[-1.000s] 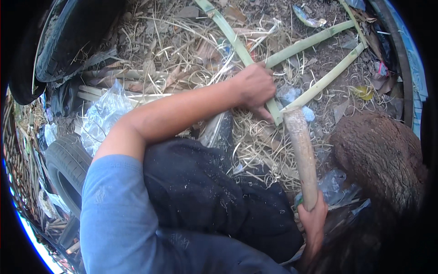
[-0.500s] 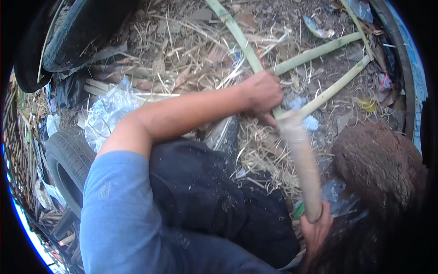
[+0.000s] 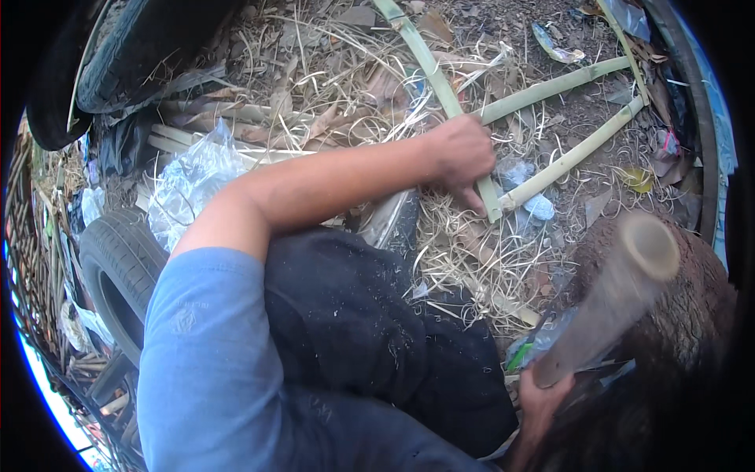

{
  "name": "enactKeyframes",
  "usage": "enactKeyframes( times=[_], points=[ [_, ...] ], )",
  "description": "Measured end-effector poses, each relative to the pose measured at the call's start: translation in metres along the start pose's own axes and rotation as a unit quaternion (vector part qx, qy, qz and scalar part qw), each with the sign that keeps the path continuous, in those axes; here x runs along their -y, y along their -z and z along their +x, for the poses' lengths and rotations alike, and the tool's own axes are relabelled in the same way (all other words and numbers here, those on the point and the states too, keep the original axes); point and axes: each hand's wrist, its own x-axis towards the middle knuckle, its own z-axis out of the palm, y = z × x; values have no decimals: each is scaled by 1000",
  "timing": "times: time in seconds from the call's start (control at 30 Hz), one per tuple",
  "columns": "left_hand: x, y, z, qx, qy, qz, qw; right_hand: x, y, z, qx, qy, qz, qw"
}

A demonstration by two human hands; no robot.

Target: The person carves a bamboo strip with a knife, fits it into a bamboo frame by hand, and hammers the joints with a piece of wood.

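Observation:
My left hand (image 3: 464, 153) is closed around a long green bamboo strip (image 3: 429, 67), near its lower end. That end lies against a paler bamboo strip (image 3: 578, 157), which slants up to the right. A further bamboo strip (image 3: 558, 90) runs off to the right from near my left hand, and a thin upright strip (image 3: 624, 49) meets both at their far ends. At the lower right my right hand (image 3: 544, 397) grips a thick round bamboo stick (image 3: 598, 315) by its lower end. The stick is tilted up to the right, blurred, its round end apart from the strips.
Pale shavings (image 3: 472, 259) and dry leaves litter the soil. A brown, rough, trunk-like mass (image 3: 692, 307) stands at the right. Clear plastic (image 3: 193, 177) and a tyre (image 3: 122, 267) are at the left, with a large dark tyre (image 3: 149, 55) at the upper left.
The thick stick in my right hand has swung up and to the right, away from the end of the strip. My left hand keeps its hold on the strip.

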Motion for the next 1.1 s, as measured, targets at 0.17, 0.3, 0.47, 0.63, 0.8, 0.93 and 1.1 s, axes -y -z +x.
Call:
enactKeyframes(
  times=[0.17, 0.3, 0.47, 0.63, 0.8, 0.93, 1.1],
  points=[
    [-1, -6, 2, -5, -5, 27, 1000, 7, 3, 5, 6, -56, -78, 995],
    [4, -10, 2, -42, -11, 18, 999, -11, -3, 8, 119, 4, -137, 983],
    [2, -4, 1, -13, 0, 9, 1000, 16, 12, -11, 90, 42, -23, 995],
    [5, -13, 2, -108, -24, -5, 994, 22, 43, -19, 114, 61, 92, 987],
    [0, -1, 1, -7, -5, 1, 1000, -14, 22, -7, 61, -87, 18, 994],
    [3, -5, -1, -25, -7, 3, 1000, 0, 23, -14, 23, 5, -11, 1000],
    [3, -5, -1, -34, -5, -6, 999, -6, 19, -21, -74, 80, -25, 994]
  ],
)
